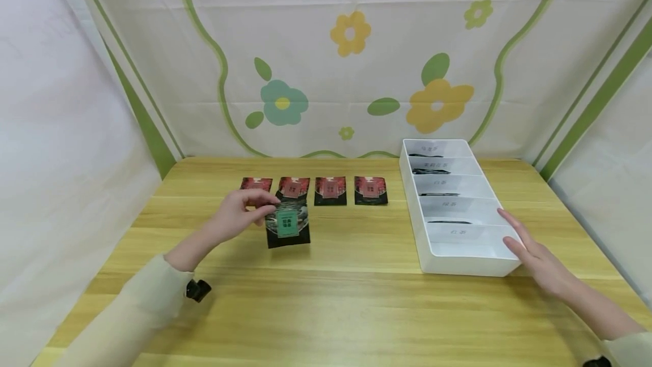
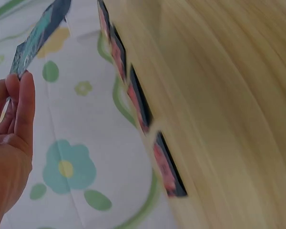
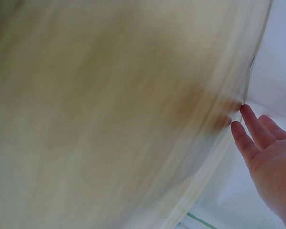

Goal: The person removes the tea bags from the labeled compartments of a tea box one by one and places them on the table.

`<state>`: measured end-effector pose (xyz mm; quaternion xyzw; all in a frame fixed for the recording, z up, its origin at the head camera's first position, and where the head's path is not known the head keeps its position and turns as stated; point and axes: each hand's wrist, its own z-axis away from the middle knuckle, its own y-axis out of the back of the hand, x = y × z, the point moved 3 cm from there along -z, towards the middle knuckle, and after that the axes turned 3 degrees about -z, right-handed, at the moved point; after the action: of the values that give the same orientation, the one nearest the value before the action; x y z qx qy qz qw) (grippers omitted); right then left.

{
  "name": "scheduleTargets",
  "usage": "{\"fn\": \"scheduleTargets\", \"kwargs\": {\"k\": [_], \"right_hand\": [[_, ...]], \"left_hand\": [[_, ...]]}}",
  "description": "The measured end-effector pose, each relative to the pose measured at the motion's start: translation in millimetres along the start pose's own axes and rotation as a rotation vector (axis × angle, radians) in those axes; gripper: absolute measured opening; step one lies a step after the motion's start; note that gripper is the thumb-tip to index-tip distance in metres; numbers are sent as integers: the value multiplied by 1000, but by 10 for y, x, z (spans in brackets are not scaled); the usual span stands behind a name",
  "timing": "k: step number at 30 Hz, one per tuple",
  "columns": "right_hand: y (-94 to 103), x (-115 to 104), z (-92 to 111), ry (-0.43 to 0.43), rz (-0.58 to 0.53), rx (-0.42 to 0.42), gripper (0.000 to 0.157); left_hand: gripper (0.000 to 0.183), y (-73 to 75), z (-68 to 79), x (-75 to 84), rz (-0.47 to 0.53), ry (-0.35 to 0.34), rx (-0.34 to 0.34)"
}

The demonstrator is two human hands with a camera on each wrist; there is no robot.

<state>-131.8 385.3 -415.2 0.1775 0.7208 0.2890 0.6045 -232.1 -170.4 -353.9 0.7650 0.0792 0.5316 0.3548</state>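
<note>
Hands well apart; clock read from the middle of the wood-grained worktop (image 1: 356, 310). Left hand (image 1: 240, 214) at 10 o'clock, thumb and forefinger pinching a flat black packet with a green label (image 1: 287, 225) by its 10 o'clock corner. Left wrist view shows that packet raised off the wood; seen from the head, it overlaps one red packet behind. Four flat red-and-black packets (image 1: 326, 190) lie in a spaced row, 11 to 1 o'clock. Long white box (image 1: 463, 267) at 2 o'clock, five compartments, writing on the dividers; thin dark items (image 1: 432, 171) in the four farther ones. Right hand (image 1: 535, 259) at 3 o'clock, fingers loosely extended, thumb and forefinger parted at the box's near right corner; cannot tell how firmly they touch. Cream sleeves (image 1: 153, 287) on both arms. White cloth backdrop (image 1: 316, 55) at 12 o'clock, printed with orange, teal and green flowers.
</note>
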Motion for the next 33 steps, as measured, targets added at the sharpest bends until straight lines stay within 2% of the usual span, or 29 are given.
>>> {"fn": "scheduleTargets", "kwargs": {"k": [7,19,25,33], "right_hand": [[-5,3,13,3,-9,-3,57],[-21,9,25,12,-6,6,57],[-13,13,24,8,-3,11,57],[-20,-9,18,2,-8,5,57]], "left_hand": [[20,162,100,-252,-9,69,-73],[18,387,149,-673,-65,154,-92],[16,457,130,-832,-131,165,-99],[15,485,86,-1010,-272,165,-123]]}}
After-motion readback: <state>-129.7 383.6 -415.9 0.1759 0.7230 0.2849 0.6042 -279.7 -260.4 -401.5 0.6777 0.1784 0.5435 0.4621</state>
